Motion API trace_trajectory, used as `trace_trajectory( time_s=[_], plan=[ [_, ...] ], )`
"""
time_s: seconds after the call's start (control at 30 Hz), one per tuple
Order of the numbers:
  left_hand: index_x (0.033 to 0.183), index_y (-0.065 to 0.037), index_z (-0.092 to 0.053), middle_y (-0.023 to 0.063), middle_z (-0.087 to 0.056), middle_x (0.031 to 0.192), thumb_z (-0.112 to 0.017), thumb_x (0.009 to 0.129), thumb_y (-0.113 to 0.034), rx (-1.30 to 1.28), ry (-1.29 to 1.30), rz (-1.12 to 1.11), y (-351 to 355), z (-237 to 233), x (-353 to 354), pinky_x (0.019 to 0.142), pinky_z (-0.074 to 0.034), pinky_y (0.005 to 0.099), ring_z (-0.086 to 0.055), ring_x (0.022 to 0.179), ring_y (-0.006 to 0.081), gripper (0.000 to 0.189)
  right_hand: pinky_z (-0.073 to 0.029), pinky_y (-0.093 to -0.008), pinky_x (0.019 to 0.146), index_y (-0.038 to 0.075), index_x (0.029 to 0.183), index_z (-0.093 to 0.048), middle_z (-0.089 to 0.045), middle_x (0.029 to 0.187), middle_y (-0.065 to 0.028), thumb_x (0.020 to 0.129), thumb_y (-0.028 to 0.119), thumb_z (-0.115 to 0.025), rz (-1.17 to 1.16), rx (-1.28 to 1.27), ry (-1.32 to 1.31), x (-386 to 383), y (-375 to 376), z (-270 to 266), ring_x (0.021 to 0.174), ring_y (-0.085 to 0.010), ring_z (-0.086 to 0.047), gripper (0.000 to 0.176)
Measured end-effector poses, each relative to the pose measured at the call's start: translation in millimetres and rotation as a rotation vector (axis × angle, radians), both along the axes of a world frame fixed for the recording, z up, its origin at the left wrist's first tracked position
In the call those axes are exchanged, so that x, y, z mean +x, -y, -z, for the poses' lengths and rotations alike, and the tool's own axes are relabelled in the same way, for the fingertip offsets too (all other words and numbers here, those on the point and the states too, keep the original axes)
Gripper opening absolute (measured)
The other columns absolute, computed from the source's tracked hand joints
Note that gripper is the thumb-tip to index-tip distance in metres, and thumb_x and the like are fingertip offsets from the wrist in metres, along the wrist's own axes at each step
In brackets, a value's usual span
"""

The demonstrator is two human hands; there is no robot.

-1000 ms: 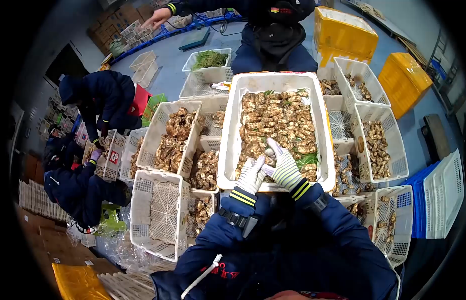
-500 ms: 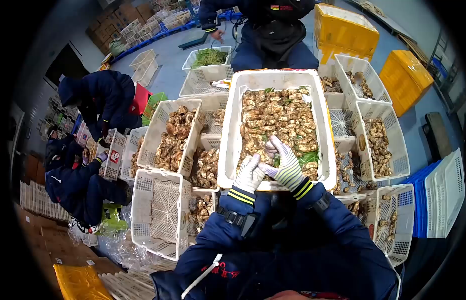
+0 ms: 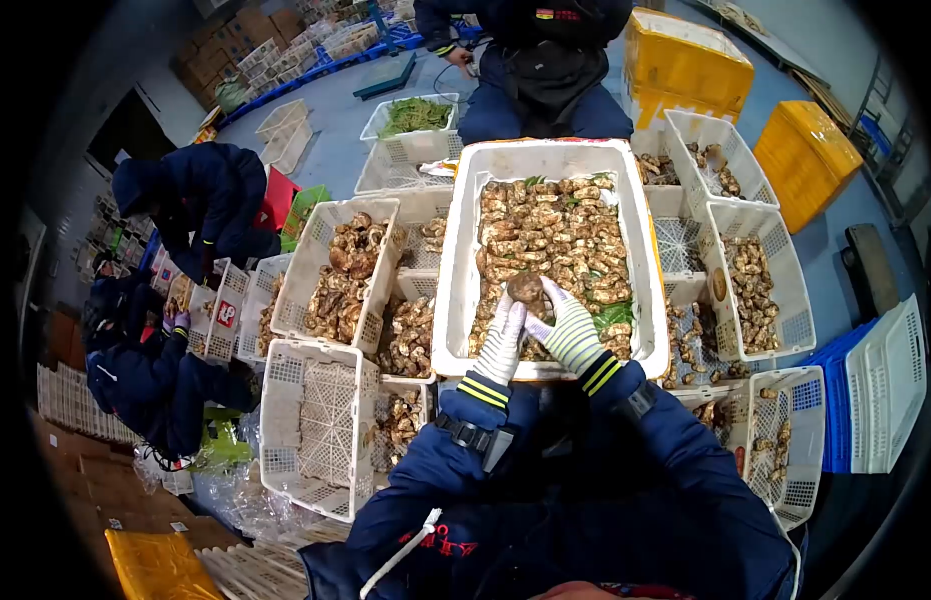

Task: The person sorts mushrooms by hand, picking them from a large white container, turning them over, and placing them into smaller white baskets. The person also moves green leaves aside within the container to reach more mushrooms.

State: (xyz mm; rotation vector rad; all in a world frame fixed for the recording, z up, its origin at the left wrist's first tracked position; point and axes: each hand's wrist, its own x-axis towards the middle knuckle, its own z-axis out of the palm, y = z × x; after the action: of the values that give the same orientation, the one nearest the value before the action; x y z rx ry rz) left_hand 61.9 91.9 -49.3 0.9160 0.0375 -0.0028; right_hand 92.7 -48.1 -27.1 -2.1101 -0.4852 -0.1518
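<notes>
Two hands in striped gloves, the left hand (image 3: pixel 501 340) and the right hand (image 3: pixel 571 328), hold one big brown mushroom (image 3: pixel 526 288) between them. Fingers from both hands pinch it. It is over the near part of one white box (image 3: pixel 451 260). Lots more mushrooms (image 3: pixel 555 225) fill that box, too many to count. One green leaf (image 3: pixel 614 317) is beside the right hand. One person (image 3: pixel 555 75) sits across.
</notes>
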Motion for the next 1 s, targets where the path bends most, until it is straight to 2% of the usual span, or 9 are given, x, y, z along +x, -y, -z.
trace_trajectory(
  time_s=[0.07,0.17,0.27,0.4,0.43,0.6,0.83,0.9,1.0],
  plan=[
    [0.148,-0.008,-0.037,0.0035,-0.048,0.141,-0.057,0.097,-0.048,0.025,0.027,0.085,-3.1,10.7,5.5,0.107,-0.04,0.0332,-0.047,0.128,0.016,0.068,-0.05,-0.0349,0.093,-0.002,0.132,-0.052,-0.066,0.115,-0.0207,0.084,0.036,-0.074,-0.027,0.23,-0.234,4.0,-0.4,-9.7,0.106,-0.0307,-0.065,0.066],
    [0.148,-0.006,-0.037,0.0039,-0.051,0.137,-0.055,0.096,-0.054,0.091,-0.052,0.08,-1.8,21.4,2.9,0.103,-0.043,0.0349,-0.049,0.125,0.0165,0.073,-0.053,-0.0307,0.082,-0.005,0.125,-0.055,-0.069,0.108,-0.0151,0.087,0.035,-0.074,0.166,0.096,-0.247,8.8,2.2,19.5,0.094,-0.0219,-0.067,0.058],
    [0.148,-0.006,-0.038,0.0042,-0.052,0.135,-0.055,0.096,-0.054,0.077,-0.099,0.063,-8.9,17.1,4.9,0.103,-0.042,0.0363,-0.049,0.125,0.0165,0.072,-0.05,-0.0361,0.093,-0.011,0.127,-0.051,-0.063,0.124,-0.0236,0.086,0.042,-0.073,-0.099,0.528,-0.54,11.5,4.8,18.2,0.111,-0.029,-0.063,0.071],
    [0.143,-0.003,-0.044,0.0068,-0.056,0.13,-0.059,0.096,-0.048,0.099,-0.173,-0.08,-4.8,0.9,-1.4,0.103,-0.042,0.0358,-0.053,0.119,0.0166,0.067,-0.051,-0.0307,0.09,-0.007,0.126,-0.054,-0.065,0.114,-0.0142,0.09,0.038,-0.07,-0.166,0.519,-0.593,9.6,8.3,11.2,0.106,-0.0191,-0.062,0.06],
    [0.141,-0.002,-0.046,0.0084,-0.056,0.131,-0.059,0.097,-0.039,0.066,-0.183,-0.097,-2.2,-10.8,-5.1,0.105,-0.041,0.0356,-0.053,0.122,0.0177,0.059,-0.051,-0.0312,0.091,-0.003,0.13,-0.053,-0.064,0.119,-0.0141,0.093,0.035,-0.068,-0.168,0.565,-0.863,7.8,11.8,2.9,0.109,-0.0191,-0.062,0.055],
    [0.141,-0.001,-0.045,0.0118,-0.054,0.137,-0.058,0.099,-0.018,-0.284,-0.048,0.07,-9.1,-10.6,-8.3,0.109,-0.042,0.0348,-0.051,0.127,0.0202,0.047,-0.054,-0.0348,0.082,0.008,0.132,-0.052,-0.062,0.12,-0.0054,0.099,0.029,-0.059,-0.561,1.146,-1.058,-2.3,2.2,-0.3,0.106,-0.0164,-0.063,0.04],
    [0.135,-0.007,-0.05,0.0133,-0.06,0.123,-0.062,0.095,-0.01,-0.324,-0.087,0.135,-19.5,0.8,-9.2,0.103,-0.048,0.0462,-0.058,0.117,0.0293,0.043,-0.053,-0.0353,0.075,0.014,0.143,-0.043,-0.066,0.114,-0.0052,0.098,0.057,-0.049,-0.429,0.749,-1.257,-0.8,14.7,-16.1,0.104,-0.0176,-0.063,0.062],
    [0.13,-0.007,-0.053,0.0141,-0.061,0.121,-0.063,0.093,-0.008,-0.392,-0.026,0.035,-20.3,-5.2,-7.2,0.101,-0.05,0.0492,-0.059,0.115,0.0317,0.039,-0.055,-0.032,0.066,0.006,0.129,-0.054,-0.067,0.096,-0.0057,0.097,0.053,-0.052,-0.667,1.118,-1.467,20.0,15.3,-2.3,0.081,-0.017,-0.065,0.057],
    [0.125,-0.006,-0.056,0.015,-0.062,0.117,-0.07,0.089,-0.009,-0.467,-0.041,-0.016,-49.4,-6.9,-13.4,0.1,-0.051,0.0471,-0.061,0.11,0.0306,0.039,-0.057,-0.0292,0.06,0.0,0.116,-0.063,-0.072,0.088,-0.0097,0.096,0.05,-0.057,-0.027,1.028,-1.117,24.2,29.3,-3.7,0.066,-0.0177,-0.066,0.054]
  ],
)
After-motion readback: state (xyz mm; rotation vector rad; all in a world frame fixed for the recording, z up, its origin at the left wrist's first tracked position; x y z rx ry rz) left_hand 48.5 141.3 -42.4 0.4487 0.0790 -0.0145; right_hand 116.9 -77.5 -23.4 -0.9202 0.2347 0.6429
